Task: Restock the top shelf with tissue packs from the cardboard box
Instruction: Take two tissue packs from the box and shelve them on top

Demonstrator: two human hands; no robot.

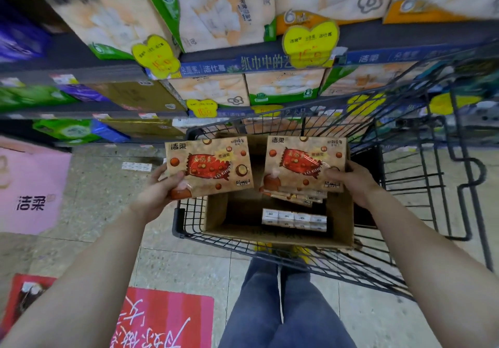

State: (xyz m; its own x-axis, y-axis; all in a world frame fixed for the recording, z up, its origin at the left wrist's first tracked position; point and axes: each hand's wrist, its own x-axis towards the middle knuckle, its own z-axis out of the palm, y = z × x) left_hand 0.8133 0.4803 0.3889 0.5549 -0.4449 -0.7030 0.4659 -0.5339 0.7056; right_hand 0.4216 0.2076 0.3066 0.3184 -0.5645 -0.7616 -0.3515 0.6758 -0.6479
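Note:
My left hand (159, 189) grips a brown tissue pack (209, 168) with a red candy picture, held flat just left of the cardboard box (216, 212). A second identical tissue pack (305, 162) is in my right hand (351, 179), above the box's right side. The open box sits in a black wire shopping cart (421, 185). Inside it lie a white-wrapped pack (294, 219) on the bottom and more brown packs (297, 198) under the right-hand one. Stocked shelves (378, 34) of large tissue bundles rise beyond the cart.
Yellow price tags (310, 44) hang off the shelf edges. A pink bag (29, 191) stands at the left on the tiled floor, and red floor signs (164, 318) lie near my legs (283, 312). The cart's far frame (459, 158) extends to the right.

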